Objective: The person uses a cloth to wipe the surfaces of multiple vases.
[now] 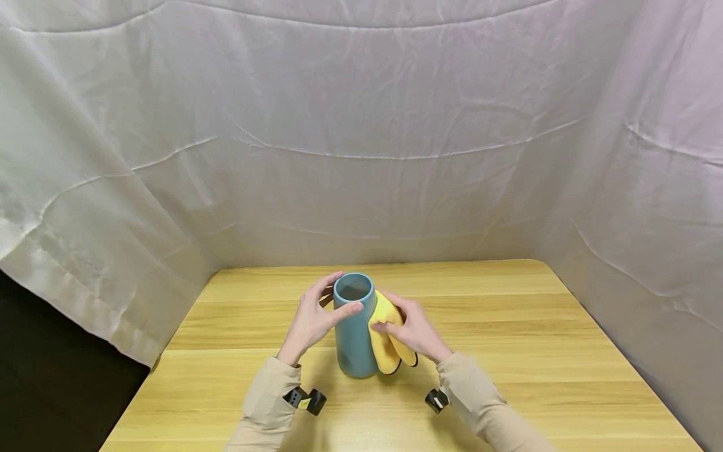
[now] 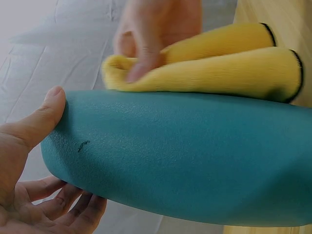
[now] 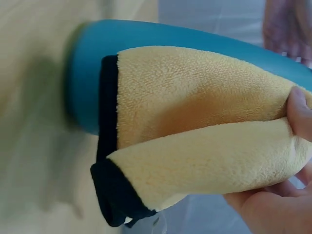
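A tall blue-green vase [image 1: 354, 345] stands upright on the wooden table, its round mouth facing up. Around its upper part my left hand [image 1: 314, 312] curls, thumb on the near side and fingers behind. A small dark mark [image 2: 84, 146] shows on the vase near the left thumb in the left wrist view. My right hand [image 1: 415, 328] pinches a folded yellow cloth [image 3: 195, 161] with dark edging against the vase's right side. The cloth's lower ends hang loose along the vase wall. Some right fingers are hidden behind the cloth.
The wooden table [image 1: 508, 376] spreads out under both arms. Pale grey curtains [image 1: 373, 125] hang behind it and on both sides. A dark area [image 1: 56, 351] lies beyond the table's left edge. Each wrist wears a small black camera [image 1: 317, 402].
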### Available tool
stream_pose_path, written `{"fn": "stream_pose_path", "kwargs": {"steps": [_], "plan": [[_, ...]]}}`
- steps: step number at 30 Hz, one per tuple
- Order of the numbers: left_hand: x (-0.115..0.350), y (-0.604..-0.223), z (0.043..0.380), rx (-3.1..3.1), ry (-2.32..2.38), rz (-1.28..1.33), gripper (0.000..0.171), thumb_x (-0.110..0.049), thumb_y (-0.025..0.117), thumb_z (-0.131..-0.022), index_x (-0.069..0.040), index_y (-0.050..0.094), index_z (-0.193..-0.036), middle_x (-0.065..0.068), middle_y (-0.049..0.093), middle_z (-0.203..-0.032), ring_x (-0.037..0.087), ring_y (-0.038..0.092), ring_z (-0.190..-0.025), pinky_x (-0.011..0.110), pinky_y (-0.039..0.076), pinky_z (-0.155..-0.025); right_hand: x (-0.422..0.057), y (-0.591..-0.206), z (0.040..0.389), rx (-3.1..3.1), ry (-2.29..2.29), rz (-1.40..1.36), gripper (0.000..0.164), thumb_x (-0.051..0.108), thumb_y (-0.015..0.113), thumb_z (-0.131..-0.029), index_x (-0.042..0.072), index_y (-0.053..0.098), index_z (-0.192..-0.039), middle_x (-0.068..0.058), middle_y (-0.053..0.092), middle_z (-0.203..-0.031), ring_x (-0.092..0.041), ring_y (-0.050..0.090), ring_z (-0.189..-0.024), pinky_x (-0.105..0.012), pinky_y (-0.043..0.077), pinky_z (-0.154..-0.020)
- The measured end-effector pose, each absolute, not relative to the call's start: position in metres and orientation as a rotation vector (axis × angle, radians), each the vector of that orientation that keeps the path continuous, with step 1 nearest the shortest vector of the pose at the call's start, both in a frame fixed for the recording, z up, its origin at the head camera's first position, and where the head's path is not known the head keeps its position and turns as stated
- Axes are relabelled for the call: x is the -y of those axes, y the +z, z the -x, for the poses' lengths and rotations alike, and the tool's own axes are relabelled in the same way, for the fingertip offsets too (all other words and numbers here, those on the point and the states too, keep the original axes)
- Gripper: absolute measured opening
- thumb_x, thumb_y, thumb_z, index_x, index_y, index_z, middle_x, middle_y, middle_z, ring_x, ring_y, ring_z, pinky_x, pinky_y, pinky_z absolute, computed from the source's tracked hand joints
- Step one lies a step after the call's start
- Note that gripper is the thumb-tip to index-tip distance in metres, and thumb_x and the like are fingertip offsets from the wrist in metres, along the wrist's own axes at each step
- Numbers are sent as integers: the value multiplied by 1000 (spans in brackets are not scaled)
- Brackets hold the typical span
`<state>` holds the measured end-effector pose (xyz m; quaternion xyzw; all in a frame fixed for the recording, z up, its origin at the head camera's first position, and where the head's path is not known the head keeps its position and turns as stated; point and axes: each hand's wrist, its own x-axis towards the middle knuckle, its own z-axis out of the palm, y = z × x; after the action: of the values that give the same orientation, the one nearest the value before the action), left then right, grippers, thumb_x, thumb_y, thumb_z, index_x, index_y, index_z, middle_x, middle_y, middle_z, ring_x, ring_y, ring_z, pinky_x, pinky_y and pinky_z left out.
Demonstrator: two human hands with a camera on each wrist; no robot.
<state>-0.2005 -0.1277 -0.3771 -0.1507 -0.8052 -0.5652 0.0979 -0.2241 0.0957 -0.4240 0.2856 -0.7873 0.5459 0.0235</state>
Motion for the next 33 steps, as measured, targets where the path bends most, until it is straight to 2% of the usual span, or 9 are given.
{"fn": "stream_pose_path", "kwargs": {"steps": [8,16,22,33], "plan": [[128,-377,200,2391,-1671,440,70,-18,84,-82,-2,53,-143,16,61,-137,35,60,-127,50,47,-114,-102,-461,226,2482,1685,-909,68,11,78,-86,3,50,-147,-22,69,-126,-9,65,-95,-21,57,-82],[128,-377,200,2401,-1669,429,70,-18,84,-82,-3,53,-143,16,61,-137,34,59,-127,50,46,-115,-102,-464,226,2441,1785,-900,67,10,78,-87,4,50,-147,-23,65,-133,-8,66,-100,-22,57,-86],[129,-377,200,2394,-1676,430,69,-18,84,-82,-4,54,-143,16,61,-137,34,59,-127,50,46,-114,-98,-445,224,2386,1836,-881,67,8,76,-88,5,48,-149,-24,64,-133,-7,65,-99,-22,58,-85],[129,-377,202,2379,-1674,449,67,-17,84,-82,-4,55,-141,16,61,-137,35,60,-126,50,47,-114,-87,-392,222,2348,1713,-863,65,7,76,-88,6,51,-147,-20,64,-135,-15,64,-103,-22,55,-86]]}}
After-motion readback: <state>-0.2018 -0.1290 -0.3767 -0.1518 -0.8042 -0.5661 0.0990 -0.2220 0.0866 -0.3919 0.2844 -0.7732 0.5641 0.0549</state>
